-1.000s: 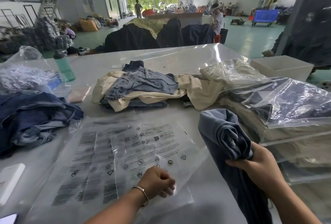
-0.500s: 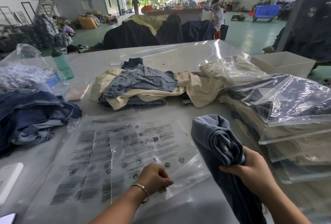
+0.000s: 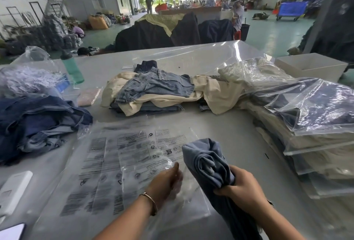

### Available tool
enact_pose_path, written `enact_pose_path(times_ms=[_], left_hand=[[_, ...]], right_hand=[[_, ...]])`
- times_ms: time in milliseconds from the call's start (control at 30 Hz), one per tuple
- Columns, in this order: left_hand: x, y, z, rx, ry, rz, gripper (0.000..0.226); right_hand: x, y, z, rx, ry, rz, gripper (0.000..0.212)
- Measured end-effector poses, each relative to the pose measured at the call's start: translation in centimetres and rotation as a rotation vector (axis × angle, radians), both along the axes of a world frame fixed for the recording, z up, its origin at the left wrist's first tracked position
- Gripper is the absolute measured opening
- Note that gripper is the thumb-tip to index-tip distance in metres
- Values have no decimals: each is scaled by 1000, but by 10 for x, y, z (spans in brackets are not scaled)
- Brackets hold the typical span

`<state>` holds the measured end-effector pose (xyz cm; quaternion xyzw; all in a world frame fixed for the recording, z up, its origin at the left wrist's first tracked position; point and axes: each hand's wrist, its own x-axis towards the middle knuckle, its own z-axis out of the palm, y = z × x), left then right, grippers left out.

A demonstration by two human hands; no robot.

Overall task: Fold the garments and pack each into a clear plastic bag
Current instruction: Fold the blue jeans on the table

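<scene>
- The right hand holds a folded blue-grey denim garment; its grip is curled round the bundle's lower part, and the folded end stands up above the fingers.
- The left hand is at the near edge of the top clear plastic bag, just left of the garment. The hand is blurred, so I cannot tell whether its grip pinches the film or only touches it.
- A thin bracelet sits on the left wrist.
- The bag lies on a stack of printed clear bags, flat on the grey surface, left of the garment.
- Beyond the garment, a loose heap of cream and light denim clothes lies on the surface.
- To the right of the garment, a stack of packed bags holds cream and dark clothes.
- Far left of the garment lies a pile of dark blue denim; behind it are a crumpled bag of white scraps and a green bottle.
- A white box stands beyond the packed stack.
- A white flat device lies at the near left edge of the surface.
</scene>
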<state>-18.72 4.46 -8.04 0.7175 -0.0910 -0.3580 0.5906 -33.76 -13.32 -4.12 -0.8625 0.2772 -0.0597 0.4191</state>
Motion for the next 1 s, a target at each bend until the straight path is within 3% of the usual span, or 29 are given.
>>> enact_pose_path(times_ms=[67,167,300,400,467,567,667,733,800,833,933,1000], left_hand=[[4,3,1,-140,131,13,26],[10,10,3,-222,209,-65,18],[10,8,4,78,-49,-157,22],[-6,-6,-11,321,-331,-351,20],[-23,-18,-23,398,-416,-427,17],[-37,-26,-33,321,-254,-351,20],[-39,-24,-28,299,-67,-322,18],[-39,-26,-31,306,-99,-311,7],[-36,-8,-49,274,-155,-237,35],[-35,-4,-49,352,-225,-262,47],[-19,0,-26,458,-244,-185,40],[0,19,-22,302,-252,32,38]], right_hand=[[7,0,3,-33,11,9,38],[17,-2,10,-78,11,25,35],[28,-2,34,-124,-16,33,34],[35,4,64,-55,-121,29,36],[38,11,81,-8,-209,50,42],[44,25,87,-29,-202,140,48],[51,37,71,-254,6,218,41],[53,42,57,-407,125,269,33],[52,43,47,-491,208,312,28],[50,42,43,-519,243,330,25],[44,39,38,-576,300,348,21],[40,34,37,-595,314,335,21]])
